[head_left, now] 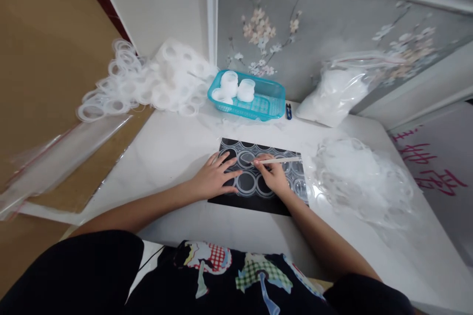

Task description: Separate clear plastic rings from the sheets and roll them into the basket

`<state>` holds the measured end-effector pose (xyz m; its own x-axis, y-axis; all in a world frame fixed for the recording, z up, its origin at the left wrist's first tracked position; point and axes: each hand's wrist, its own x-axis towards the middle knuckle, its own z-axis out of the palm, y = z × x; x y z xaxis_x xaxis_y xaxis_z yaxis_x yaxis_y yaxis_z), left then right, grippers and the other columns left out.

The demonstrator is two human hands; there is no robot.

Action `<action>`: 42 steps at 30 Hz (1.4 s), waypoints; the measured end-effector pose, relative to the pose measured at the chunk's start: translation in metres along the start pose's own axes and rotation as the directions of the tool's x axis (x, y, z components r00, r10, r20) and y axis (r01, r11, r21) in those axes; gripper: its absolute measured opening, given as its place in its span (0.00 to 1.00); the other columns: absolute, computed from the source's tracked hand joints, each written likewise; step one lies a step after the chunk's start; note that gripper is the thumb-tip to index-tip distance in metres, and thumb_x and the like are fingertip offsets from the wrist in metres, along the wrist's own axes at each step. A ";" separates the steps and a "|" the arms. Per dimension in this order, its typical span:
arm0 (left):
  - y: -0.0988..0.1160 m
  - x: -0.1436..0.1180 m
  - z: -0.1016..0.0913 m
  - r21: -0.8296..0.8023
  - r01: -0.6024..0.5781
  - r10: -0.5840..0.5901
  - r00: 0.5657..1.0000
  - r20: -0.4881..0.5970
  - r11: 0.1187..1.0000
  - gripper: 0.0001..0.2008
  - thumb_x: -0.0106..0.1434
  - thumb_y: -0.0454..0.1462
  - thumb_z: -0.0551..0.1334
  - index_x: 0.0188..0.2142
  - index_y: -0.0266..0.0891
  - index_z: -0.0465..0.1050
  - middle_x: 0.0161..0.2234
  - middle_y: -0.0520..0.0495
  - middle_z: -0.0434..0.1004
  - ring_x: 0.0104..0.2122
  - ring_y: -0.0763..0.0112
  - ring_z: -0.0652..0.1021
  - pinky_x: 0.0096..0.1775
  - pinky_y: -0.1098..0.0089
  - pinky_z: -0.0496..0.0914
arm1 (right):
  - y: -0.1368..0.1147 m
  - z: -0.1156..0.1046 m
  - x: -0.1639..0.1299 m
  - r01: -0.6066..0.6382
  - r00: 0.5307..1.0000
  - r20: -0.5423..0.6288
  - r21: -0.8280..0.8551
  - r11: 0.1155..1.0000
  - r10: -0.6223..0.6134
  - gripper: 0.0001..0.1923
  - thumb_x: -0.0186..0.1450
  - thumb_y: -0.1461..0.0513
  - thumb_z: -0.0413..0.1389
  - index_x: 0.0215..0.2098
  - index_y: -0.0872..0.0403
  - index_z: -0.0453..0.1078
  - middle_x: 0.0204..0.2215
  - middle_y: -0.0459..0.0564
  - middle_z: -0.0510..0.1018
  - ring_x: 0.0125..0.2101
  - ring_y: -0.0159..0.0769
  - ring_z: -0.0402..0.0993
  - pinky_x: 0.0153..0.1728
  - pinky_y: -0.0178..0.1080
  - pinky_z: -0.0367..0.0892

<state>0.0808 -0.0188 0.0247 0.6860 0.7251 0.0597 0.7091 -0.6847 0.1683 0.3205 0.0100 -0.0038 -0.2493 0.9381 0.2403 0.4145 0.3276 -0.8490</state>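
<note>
A black mat (258, 203) lies on the white table (177, 147), and a clear plastic sheet of round rings (247, 182) rests on it. My left hand (214, 177) presses flat on the sheet's left part, fingers spread. My right hand (271, 177) grips a thin white stick (281, 160) that points left over the rings. The stick's tip sits near a ring at the sheet's middle.
A turquoise basket (271, 103) with white ring stacks (236, 87) stands at the back. Loose clear rings (148, 83) pile at the back left, crumpled clear plastic (362, 182) at the right, a filled bag (332, 96) behind it. Clear bags (62, 157) lie left.
</note>
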 end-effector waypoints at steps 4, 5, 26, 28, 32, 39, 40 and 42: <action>0.003 0.008 0.005 0.041 0.019 -0.019 1.000 0.008 0.999 0.27 0.64 0.55 0.59 0.59 0.49 0.68 0.63 0.44 0.63 0.64 0.44 0.58 0.62 0.42 0.51 | 0.002 0.002 0.004 0.013 1.000 -0.001 0.013 1.000 -0.013 0.14 0.67 0.51 0.54 0.32 0.50 0.77 0.32 0.52 0.79 0.41 0.45 0.73 0.47 0.49 0.67; 0.003 0.009 0.007 0.048 0.023 -0.023 1.000 0.005 0.999 0.27 0.64 0.55 0.59 0.59 0.50 0.68 0.63 0.45 0.64 0.64 0.44 0.58 0.62 0.42 0.51 | 0.002 0.003 0.004 0.018 1.000 -0.001 0.005 1.000 -0.018 0.15 0.67 0.51 0.54 0.32 0.49 0.77 0.32 0.52 0.80 0.41 0.46 0.73 0.48 0.50 0.66; -0.004 0.015 -0.003 0.077 -0.024 0.018 0.997 0.077 0.997 0.32 0.61 0.58 0.60 0.59 0.47 0.69 0.62 0.40 0.65 0.63 0.45 0.60 0.61 0.46 0.53 | 0.003 -0.040 0.040 -0.039 0.898 -0.389 -0.533 0.845 -0.204 0.12 0.70 0.63 0.47 0.41 0.50 0.73 0.38 0.53 0.79 0.51 0.49 0.67 0.59 0.66 0.49; -0.001 0.018 -0.013 0.104 -0.022 0.013 0.996 0.084 0.994 0.30 0.59 0.57 0.63 0.57 0.47 0.72 0.59 0.40 0.69 0.60 0.44 0.64 0.59 0.47 0.57 | 0.005 -0.053 0.038 -0.110 0.872 -0.470 -0.456 0.883 -0.134 0.12 0.70 0.60 0.48 0.40 0.50 0.73 0.37 0.54 0.78 0.50 0.49 0.67 0.56 0.62 0.55; 0.012 0.034 -0.026 0.170 0.044 -0.050 0.998 0.033 0.985 0.24 0.62 0.54 0.62 0.50 0.42 0.78 0.54 0.36 0.71 0.54 0.48 0.69 0.53 0.54 0.65 | 0.011 -0.049 0.003 -0.029 0.980 -0.197 -0.272 0.962 -0.027 0.12 0.68 0.54 0.52 0.31 0.49 0.72 0.31 0.50 0.77 0.42 0.47 0.71 0.48 0.51 0.65; 0.034 0.061 -0.003 0.162 -0.073 0.066 0.997 0.049 0.984 0.32 0.62 0.57 0.59 0.60 0.45 0.68 0.61 0.37 0.66 0.61 0.44 0.63 0.60 0.50 0.56 | 0.022 -0.039 -0.016 -0.067 0.992 -0.111 -0.064 0.996 0.060 0.13 0.67 0.52 0.54 0.33 0.49 0.74 0.35 0.51 0.80 0.50 0.48 0.71 0.56 0.53 0.60; 0.036 0.061 0.001 0.164 -0.079 0.070 0.996 0.059 0.983 0.33 0.63 0.58 0.58 0.61 0.44 0.67 0.61 0.36 0.65 0.62 0.44 0.62 0.60 0.50 0.55 | 0.022 -0.039 -0.015 -0.076 0.993 -0.096 -0.066 0.995 0.070 0.12 0.67 0.52 0.54 0.33 0.48 0.75 0.36 0.50 0.81 0.51 0.48 0.70 0.58 0.55 0.56; 0.036 0.059 0.005 0.168 -0.083 0.071 0.995 0.075 0.982 0.33 0.63 0.58 0.57 0.62 0.45 0.65 0.62 0.36 0.63 0.63 0.43 0.61 0.61 0.49 0.54 | 0.022 -0.040 -0.014 -0.094 0.993 -0.074 -0.082 0.992 0.088 0.12 0.67 0.52 0.54 0.34 0.48 0.75 0.37 0.50 0.82 0.53 0.49 0.69 0.61 0.58 0.50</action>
<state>0.1478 -0.0009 0.0295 0.7449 0.6671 -0.0026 0.6671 -0.7449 -0.0050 0.3676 0.0085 -0.0069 -0.1463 0.9691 0.1986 0.5062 0.2459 -0.8266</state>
